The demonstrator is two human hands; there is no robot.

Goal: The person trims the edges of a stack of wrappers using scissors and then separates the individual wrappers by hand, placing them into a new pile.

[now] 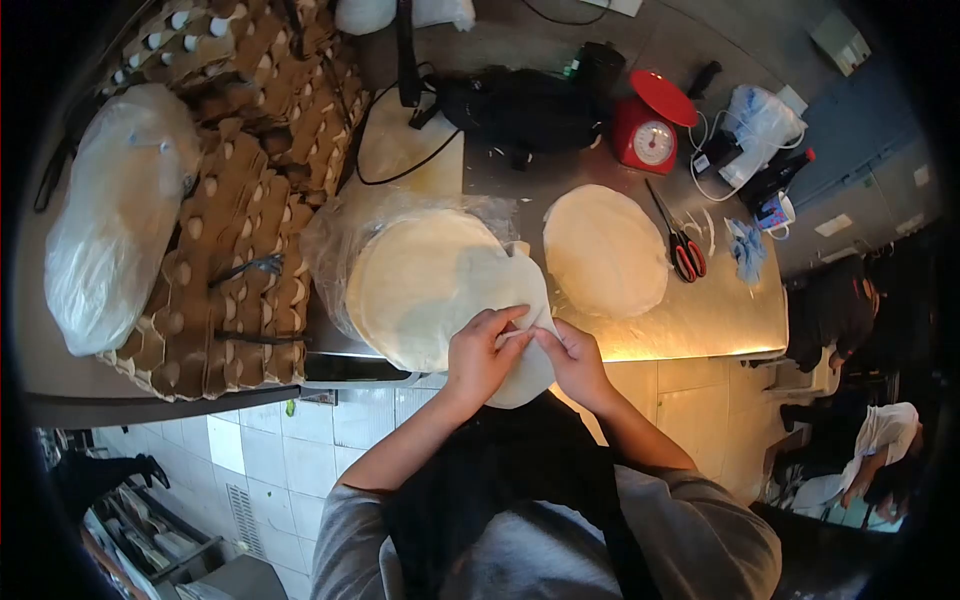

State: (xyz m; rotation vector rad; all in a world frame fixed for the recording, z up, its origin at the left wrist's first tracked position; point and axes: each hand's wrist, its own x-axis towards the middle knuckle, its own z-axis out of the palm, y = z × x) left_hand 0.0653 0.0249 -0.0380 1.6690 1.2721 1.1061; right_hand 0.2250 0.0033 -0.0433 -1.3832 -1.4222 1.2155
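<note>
Between my two hands, close to the table's front edge, hangs a thin, pale round dough sheet [522, 385]. My left hand [486, 350] pinches its upper part with thumb and fingers. My right hand [573, 362] grips the same sheet just beside, the fingertips of both hands nearly meeting. Behind my hands a round stack of dough sheets [415, 285] lies on clear plastic wrap [325, 255], and the held sheet overlaps its right side. Further right, a second round of dough sheets [605, 250] rests directly on the metal table [700, 330].
Red-handled scissors [687, 255] and a blue crumpled cloth [746, 250] lie at right. A red kitchen scale [650, 130] and a black bag [525, 112] stand behind. Egg trays [235, 260] and a filled plastic bag [125, 220] occupy the left. Other people [880, 450] are at far right.
</note>
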